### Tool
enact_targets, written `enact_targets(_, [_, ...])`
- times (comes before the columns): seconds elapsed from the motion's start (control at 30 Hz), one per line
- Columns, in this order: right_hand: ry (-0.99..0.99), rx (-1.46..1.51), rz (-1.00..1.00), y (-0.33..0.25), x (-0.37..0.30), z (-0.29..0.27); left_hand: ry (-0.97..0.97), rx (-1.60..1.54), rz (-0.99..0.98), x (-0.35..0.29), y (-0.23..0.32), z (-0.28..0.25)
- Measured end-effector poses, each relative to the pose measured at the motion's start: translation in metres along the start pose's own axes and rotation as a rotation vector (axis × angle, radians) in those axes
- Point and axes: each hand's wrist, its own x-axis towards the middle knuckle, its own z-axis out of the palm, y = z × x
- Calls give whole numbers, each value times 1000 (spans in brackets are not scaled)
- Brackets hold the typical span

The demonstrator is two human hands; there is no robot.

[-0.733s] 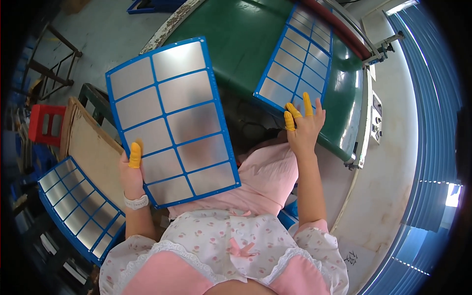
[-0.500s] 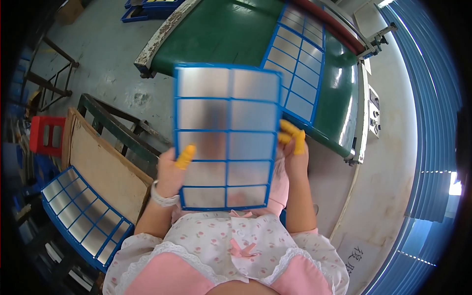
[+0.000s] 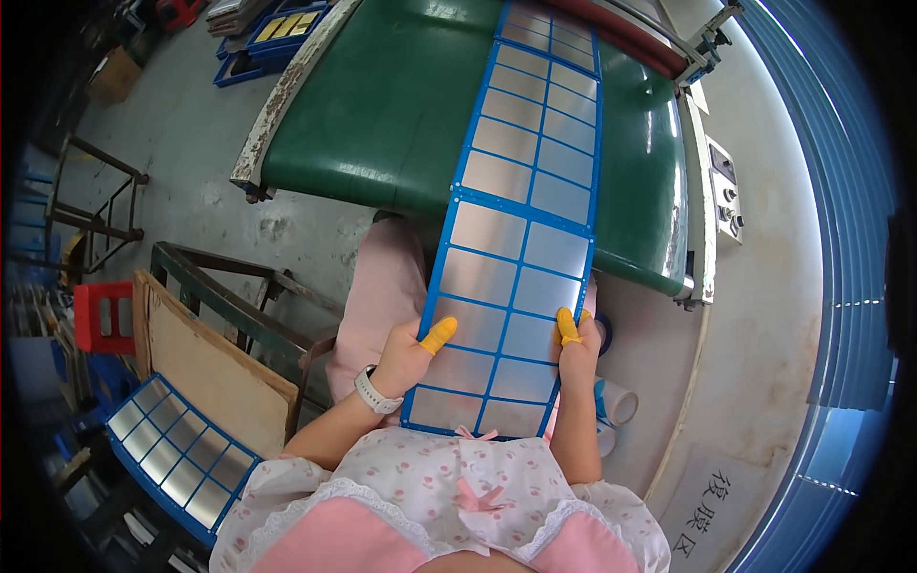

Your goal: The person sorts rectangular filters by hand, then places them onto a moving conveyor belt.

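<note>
A silver sheet with a blue grid and blue border lies between my hands, its near end by my waist. My left hand grips its left edge, thumb on top in a yellow finger cot. At the right edge, my right hand pinches the sheet, also with yellow cots; the fingers beneath are mostly hidden. The held sheet's far end meets the near end of a similar gridded sheet lying on a green conveyor belt. Beyond that, another gridded sheet runs toward a red roller.
At lower left, a gridded sheet rests beside a tan board and a dark metal frame. A red stool stands behind. A control panel is right of the belt; white rolls sit below it.
The sheet in my hands has swung from raised before me to lying out toward the belt, its far end now against the sheet there. Both hands kept hold of its sides.
</note>
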Motion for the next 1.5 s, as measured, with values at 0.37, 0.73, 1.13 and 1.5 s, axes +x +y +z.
enact_targets(0.37, [7,39,-19,2,18,0,40,4,-63,13,-3,2])
enact_targets(0.73, [-61,99,-93,-1,31,0,51,-93,-90,27,-7,0])
enact_targets(1.13, [-40,74,-160,11,50,4,83,-5,-191,34,28,7])
enact_targets(1.5, [-43,89,-134,-5,51,3,70,-76,-228,44,33,6])
